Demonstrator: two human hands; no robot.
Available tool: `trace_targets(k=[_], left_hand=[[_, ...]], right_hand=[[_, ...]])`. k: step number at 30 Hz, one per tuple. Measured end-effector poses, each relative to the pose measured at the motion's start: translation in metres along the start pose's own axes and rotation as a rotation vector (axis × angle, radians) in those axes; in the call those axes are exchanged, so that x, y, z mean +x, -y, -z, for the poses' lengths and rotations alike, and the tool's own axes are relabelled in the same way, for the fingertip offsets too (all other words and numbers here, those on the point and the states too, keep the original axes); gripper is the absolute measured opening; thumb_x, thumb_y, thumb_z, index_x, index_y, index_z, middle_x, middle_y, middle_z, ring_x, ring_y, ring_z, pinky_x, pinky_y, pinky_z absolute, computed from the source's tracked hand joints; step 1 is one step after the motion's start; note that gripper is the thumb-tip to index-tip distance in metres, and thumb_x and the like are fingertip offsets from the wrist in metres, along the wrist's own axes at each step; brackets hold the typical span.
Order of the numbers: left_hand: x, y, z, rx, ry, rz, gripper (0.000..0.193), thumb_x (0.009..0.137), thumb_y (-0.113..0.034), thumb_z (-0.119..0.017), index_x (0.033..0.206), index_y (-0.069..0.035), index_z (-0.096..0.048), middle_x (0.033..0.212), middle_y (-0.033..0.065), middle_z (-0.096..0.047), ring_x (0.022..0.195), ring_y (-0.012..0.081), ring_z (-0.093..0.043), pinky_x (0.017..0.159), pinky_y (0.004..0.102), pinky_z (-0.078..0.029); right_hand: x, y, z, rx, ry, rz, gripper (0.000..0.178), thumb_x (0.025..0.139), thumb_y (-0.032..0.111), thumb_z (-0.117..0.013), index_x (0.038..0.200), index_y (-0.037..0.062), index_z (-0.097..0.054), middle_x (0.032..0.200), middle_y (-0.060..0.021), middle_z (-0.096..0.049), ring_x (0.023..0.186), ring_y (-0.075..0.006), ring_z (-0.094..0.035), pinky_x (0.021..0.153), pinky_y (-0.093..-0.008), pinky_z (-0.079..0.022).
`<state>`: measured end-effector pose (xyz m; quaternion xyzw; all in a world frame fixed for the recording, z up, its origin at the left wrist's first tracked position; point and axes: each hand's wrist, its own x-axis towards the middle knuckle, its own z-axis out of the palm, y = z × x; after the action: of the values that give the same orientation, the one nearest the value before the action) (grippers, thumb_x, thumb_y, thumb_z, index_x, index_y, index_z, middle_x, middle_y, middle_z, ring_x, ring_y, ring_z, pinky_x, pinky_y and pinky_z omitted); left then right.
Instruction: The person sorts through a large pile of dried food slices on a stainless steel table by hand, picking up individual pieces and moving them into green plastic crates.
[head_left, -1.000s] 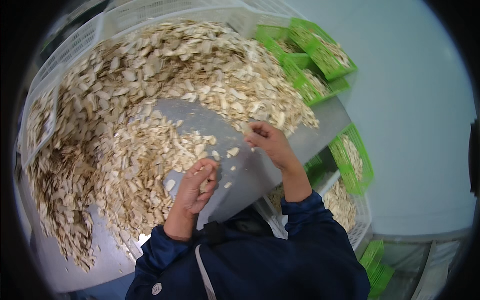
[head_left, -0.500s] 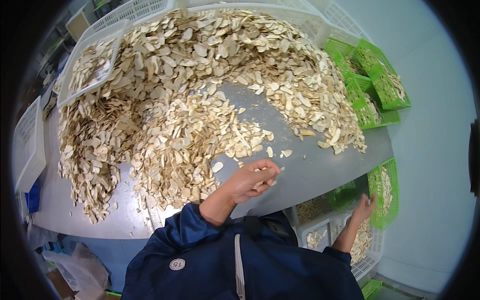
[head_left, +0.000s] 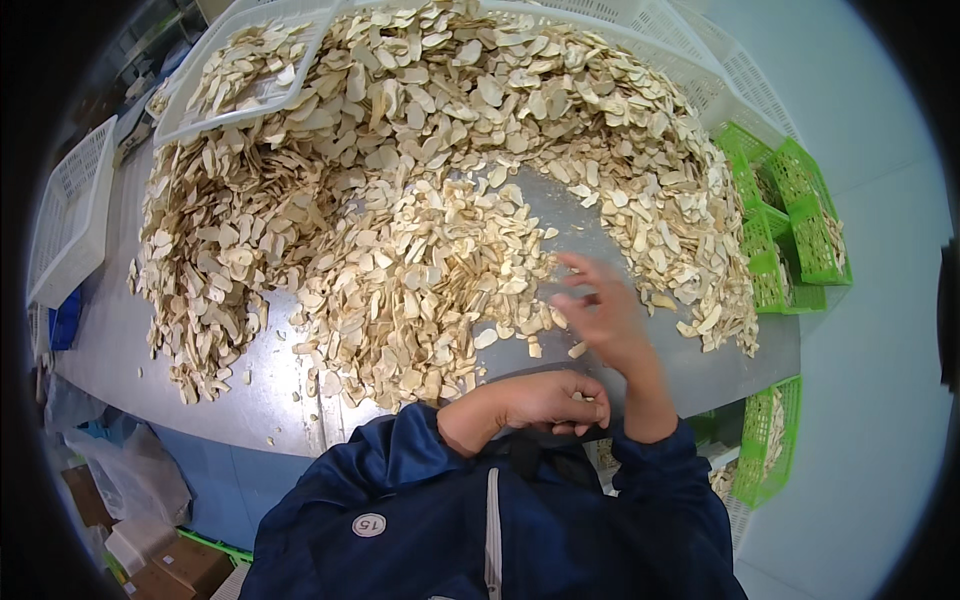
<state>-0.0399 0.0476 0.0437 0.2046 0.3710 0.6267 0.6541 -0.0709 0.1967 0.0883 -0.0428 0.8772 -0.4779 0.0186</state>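
Sorting of pale slices point(head_left: 400, 250) seems underway: left hand point(head_left: 545, 400) curled shut near the worktop point(head_left: 640, 370) edge, contents unseen; right hand point(head_left: 600, 310), blurred, fingers spread empty above loose slices, needing a precise pinch.

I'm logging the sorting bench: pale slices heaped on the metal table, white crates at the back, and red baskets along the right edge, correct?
Not quite: the baskets along the right edge are green, not red, as the head view shows. The rest stands: pale slices are heaped on the metal table, with white crates at the back.
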Motion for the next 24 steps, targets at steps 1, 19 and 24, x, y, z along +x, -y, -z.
trace_targets(k=[1, 19, 24], left_hand=[[-0.001, -0.001, -0.001, 0.025, -0.001, 0.025, 0.022, 0.100, -0.028, -0.056, 0.103, -0.007, -0.064, 0.074, -0.0036, -0.056, 0.053, 0.0021, -0.043, 0.046, 0.0181, -0.030], [0.000, 0.001, 0.004, 0.356, -0.013, -0.043, 0.026, 0.099, -0.032, -0.056, 0.100, -0.008, -0.064, 0.076, -0.0012, -0.061, 0.057, 0.0055, -0.049, 0.053, 0.0224, -0.039], [-0.002, -0.003, 0.005, 0.266, -0.048, -0.058, 0.024, 0.097, -0.030, -0.058, 0.098, -0.007, -0.064, 0.076, -0.0022, -0.060, 0.060, 0.0053, -0.050, 0.056, 0.0223, -0.040]], right_hand=[[0.001, -0.003, 0.009, -0.139, -0.075, -0.019, 0.047, 0.081, 0.018, -0.076, 0.124, 0.0067, -0.062, 0.112, -0.0109, -0.062, 0.093, -0.0218, -0.061, 0.078, -0.0329, -0.052], [0.097, 0.023, -0.040, -0.339, 0.132, 0.421, 0.038, 0.087, 0.006, -0.058, 0.125, 0.0074, -0.062, 0.123, -0.0136, -0.062, 0.098, -0.0320, -0.064, 0.091, -0.0383, -0.051], [0.158, -0.013, -0.049, -0.592, 0.036, 0.524, 0.039, 0.085, 0.000, -0.054, 0.120, 0.0114, -0.066, 0.124, -0.0095, -0.063, 0.111, -0.0304, -0.059, 0.098, -0.0411, -0.048]])
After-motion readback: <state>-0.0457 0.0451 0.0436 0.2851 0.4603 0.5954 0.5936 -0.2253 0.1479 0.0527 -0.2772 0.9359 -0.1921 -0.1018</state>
